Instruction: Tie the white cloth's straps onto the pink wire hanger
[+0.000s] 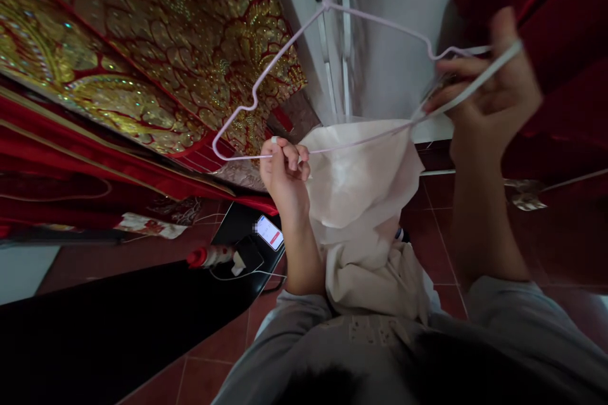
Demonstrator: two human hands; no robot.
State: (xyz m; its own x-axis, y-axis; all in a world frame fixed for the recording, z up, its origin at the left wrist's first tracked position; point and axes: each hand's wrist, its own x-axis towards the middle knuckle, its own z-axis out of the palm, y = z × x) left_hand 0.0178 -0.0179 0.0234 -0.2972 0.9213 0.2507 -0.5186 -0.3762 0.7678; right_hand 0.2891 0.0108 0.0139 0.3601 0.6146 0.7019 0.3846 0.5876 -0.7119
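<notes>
A pale pink wire hanger (285, 44) hangs by its hook at the top centre. My left hand (287, 177) has its fingers closed round the hanger's bottom bar and the upper left edge of a cream cloth (356, 177). The cloth drapes downward in front of my body. At the right, my right hand (498, 88) is closed on a white strap (479, 81), which stretches from the cloth's upper right corner over the hand, beside the hanger's right end. Motion blurs this hand.
Gold sequined red garments (190, 44) fill the left, with dark red fabric (565, 63) at the right. Metal rails (346, 44) stand behind the hanger. A black table (142, 310) at the lower left bears a lit phone (270, 232) and a red-capped bottle (213, 256).
</notes>
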